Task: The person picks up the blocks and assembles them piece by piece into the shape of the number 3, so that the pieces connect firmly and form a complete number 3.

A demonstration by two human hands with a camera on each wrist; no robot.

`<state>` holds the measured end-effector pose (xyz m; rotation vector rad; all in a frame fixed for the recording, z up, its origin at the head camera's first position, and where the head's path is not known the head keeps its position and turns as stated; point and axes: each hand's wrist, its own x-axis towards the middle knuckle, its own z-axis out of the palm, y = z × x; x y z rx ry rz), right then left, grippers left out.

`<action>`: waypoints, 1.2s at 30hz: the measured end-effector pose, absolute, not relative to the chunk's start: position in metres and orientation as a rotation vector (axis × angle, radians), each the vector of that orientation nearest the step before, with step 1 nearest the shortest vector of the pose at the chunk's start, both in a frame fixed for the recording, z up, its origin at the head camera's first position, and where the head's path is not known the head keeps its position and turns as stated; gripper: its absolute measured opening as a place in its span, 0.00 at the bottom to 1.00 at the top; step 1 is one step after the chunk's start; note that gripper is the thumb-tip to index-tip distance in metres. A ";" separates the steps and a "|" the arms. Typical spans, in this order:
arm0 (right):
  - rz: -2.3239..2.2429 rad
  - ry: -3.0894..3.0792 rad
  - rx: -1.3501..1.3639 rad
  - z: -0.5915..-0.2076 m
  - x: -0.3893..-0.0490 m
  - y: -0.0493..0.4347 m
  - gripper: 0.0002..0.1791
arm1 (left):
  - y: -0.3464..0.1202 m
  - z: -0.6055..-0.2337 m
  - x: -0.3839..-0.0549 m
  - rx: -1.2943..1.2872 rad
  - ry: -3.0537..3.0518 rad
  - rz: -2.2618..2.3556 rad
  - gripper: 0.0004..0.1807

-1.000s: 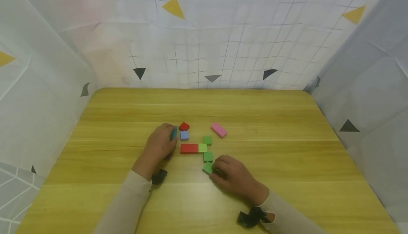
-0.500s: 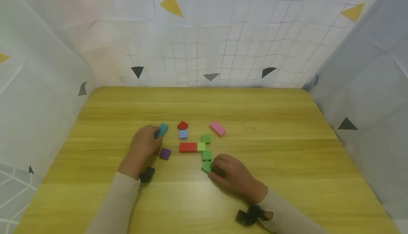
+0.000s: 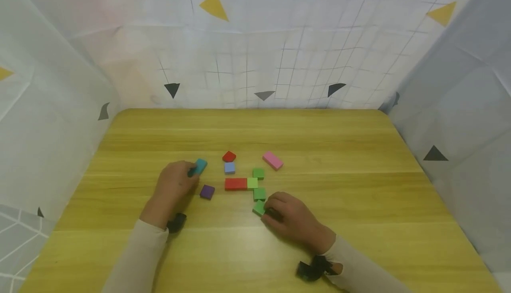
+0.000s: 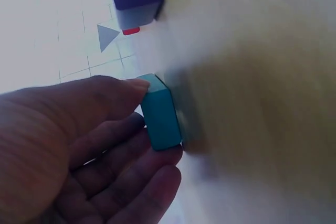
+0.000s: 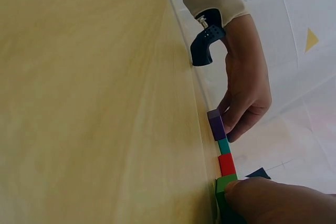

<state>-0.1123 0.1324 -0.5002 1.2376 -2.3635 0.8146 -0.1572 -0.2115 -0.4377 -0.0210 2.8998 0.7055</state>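
Observation:
My left hand (image 3: 171,185) pinches a teal rectangular block (image 3: 201,165) between thumb and fingers, at the left of the group of blocks; the left wrist view shows the thumb at one end of the teal block (image 4: 161,118) and the fingers at the other. A purple square block (image 3: 207,192) lies just right of that hand. At the near end of the group, my right hand (image 3: 294,218) grips a tilted green block (image 3: 258,207) with curled fingers, its thumb against the green block (image 5: 224,183) in the right wrist view. The fingers partly cover this block.
Mid-table, a red rectangular block (image 3: 236,184) meets a light green block (image 3: 252,183), with green blocks (image 3: 259,194) near its corners. Behind lie a light blue block (image 3: 229,168), a red five-sided block (image 3: 229,156) and a pink block (image 3: 273,160). White cloth (image 3: 255,40) surrounds the table.
My left hand has carried the teal block leftward, away from the light blue block, uncovering the purple block. The right hand has stayed at the green block.

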 end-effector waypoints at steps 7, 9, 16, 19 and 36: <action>0.822 -2.375 1.228 -0.500 -0.112 0.132 0.11 | -0.219 -0.437 -0.146 0.051 2.932 0.645 0.24; 0.824 -2.375 1.231 -0.500 -0.112 0.132 0.11 | -0.220 -0.438 -0.143 0.072 2.956 0.625 0.23; 0.825 -2.368 1.232 -0.498 -0.112 0.131 0.11 | -0.226 -0.436 -0.133 0.100 2.973 0.621 0.22; 0.828 -2.366 1.231 -0.498 -0.112 0.132 0.11 | -0.226 -0.434 -0.130 0.090 2.953 0.619 0.21; 0.829 -2.377 1.228 -0.500 -0.113 0.132 0.11 | -0.225 -0.429 -0.117 0.123 2.915 0.521 0.13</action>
